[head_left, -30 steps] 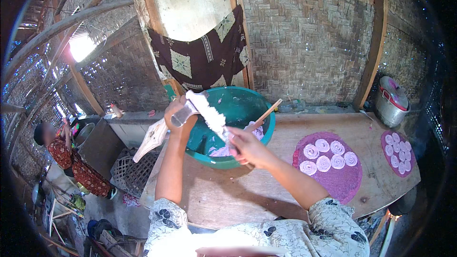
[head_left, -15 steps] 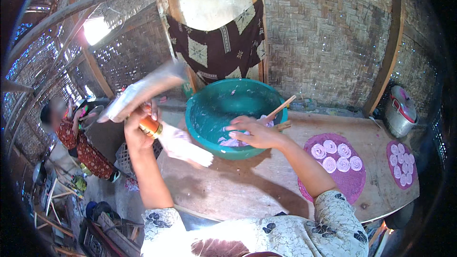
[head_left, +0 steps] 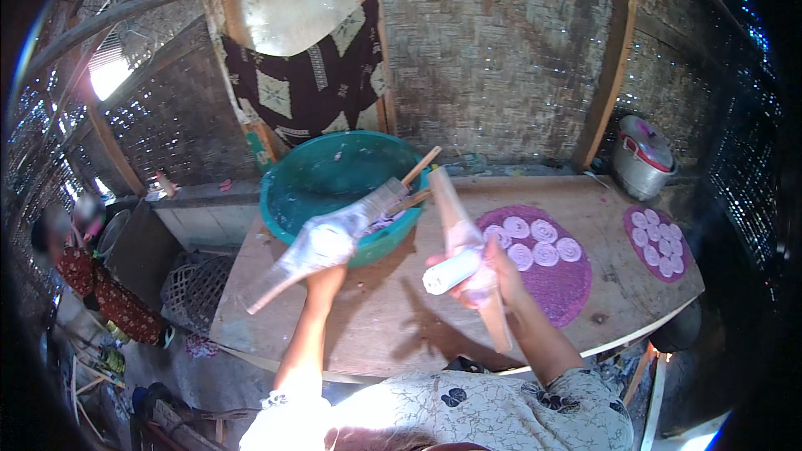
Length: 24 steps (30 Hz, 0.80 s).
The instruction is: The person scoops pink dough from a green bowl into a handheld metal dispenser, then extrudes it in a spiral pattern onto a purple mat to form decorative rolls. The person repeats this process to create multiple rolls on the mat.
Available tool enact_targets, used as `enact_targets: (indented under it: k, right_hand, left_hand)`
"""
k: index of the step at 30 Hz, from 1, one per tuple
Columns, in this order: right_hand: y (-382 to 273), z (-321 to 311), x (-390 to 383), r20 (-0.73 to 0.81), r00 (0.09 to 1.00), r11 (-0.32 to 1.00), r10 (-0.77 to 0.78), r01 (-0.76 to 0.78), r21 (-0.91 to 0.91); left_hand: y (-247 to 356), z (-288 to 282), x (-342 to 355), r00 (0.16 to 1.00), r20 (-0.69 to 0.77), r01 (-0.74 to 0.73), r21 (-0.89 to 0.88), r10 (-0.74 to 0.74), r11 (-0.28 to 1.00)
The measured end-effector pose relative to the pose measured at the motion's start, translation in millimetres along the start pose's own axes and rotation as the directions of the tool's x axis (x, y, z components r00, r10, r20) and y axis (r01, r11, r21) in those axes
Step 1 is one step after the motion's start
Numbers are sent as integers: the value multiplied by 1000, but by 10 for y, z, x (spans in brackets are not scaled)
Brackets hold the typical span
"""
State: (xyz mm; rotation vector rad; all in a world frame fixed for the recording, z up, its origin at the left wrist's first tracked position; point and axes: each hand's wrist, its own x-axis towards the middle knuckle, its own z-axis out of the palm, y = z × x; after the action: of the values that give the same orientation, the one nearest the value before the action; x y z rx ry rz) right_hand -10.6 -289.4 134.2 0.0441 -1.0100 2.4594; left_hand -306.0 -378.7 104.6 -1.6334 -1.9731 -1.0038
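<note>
My left hand [head_left: 325,281] grips a wooden pressing board [head_left: 284,274] wrapped in clear plastic at its middle, held tilted over the near rim of the green basin [head_left: 388,252]. Glare blurs the middle of this board. My right hand [head_left: 503,271] is closed round a wooden-barred plunger [head_left: 453,271], whose white cylinder points left, toward the other piece. The two pieces are apart. Pinkish dough [head_left: 383,224] shows in the basin, partly hidden by the board. Beside my right hand lies a round purple mat [head_left: 555,305] bearing several pale pink coils of dough [head_left: 544,231].
Wooden sticks [head_left: 421,166] lean out of the basin. A smaller purple mat [head_left: 652,267] with several coils and a lidded metal pot [head_left: 643,169] stand at the right of the wooden table [head_left: 376,330]. Another person [head_left: 113,301] is at the far left, near woven baskets [head_left: 200,288].
My right hand has left the dough in the basin and now grips the plunger. My left hand has lowered the pressing board toward the basin's rim. The view has swung right.
</note>
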Motion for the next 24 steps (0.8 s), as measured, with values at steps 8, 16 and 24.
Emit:
enact_targets:
  k: [8, 16, 24]
  right_hand:
    - [-739, 446, -886, 34, 854, 169, -520, 142, -975]
    - [-1311, 323, -1433, 131, 958, -311, -256, 47, -949]
    - [-1597, -172, -1924, 14, 999, -281, -30, 5, -960]
  left_hand:
    - [1639, 26, -72, 893, 302, -128, -540, 333, 832]
    - [2458, 436, -50, 673, 625, 50, -572, 395, 819]
    - [3334, 949, -340, 523, 607, 305, -789, 599, 533]
